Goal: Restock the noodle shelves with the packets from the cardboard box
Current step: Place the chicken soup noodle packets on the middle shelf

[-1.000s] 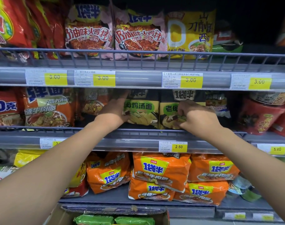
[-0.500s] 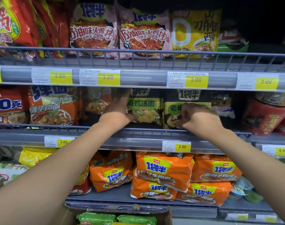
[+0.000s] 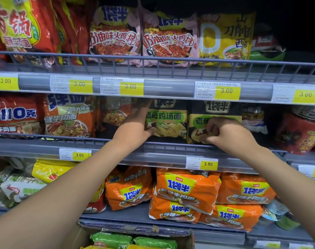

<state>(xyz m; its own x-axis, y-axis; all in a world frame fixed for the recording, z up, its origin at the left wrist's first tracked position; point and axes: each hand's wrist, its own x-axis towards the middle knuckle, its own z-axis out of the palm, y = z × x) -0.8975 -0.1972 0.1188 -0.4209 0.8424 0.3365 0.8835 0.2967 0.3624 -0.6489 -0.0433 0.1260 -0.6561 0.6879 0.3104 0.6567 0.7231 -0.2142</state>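
Observation:
Two black and green noodle packets stand upright side by side on the middle shelf [image 3: 99, 149]. My left hand [image 3: 135, 127] grips the left edge of the left packet [image 3: 168, 121], thumb on its front. My right hand [image 3: 225, 133] pinches the lower front of the right packet [image 3: 216, 112] with curled fingers. The cardboard box [image 3: 171, 230] sits at the bottom centre, with green packets [image 3: 135, 240] showing inside.
Pink and yellow packets fill the top shelf behind a wire rail [image 3: 171, 60]. Orange packets [image 3: 185, 191] are stacked on the lower shelf. Red cup noodles [image 3: 300, 133] stand right of my hands. Yellow price tags line the shelf edges.
The view has shifted slightly left and closer. Both hands stay on the two black and green packets, with the right hand's fingers curling lower on its packet.

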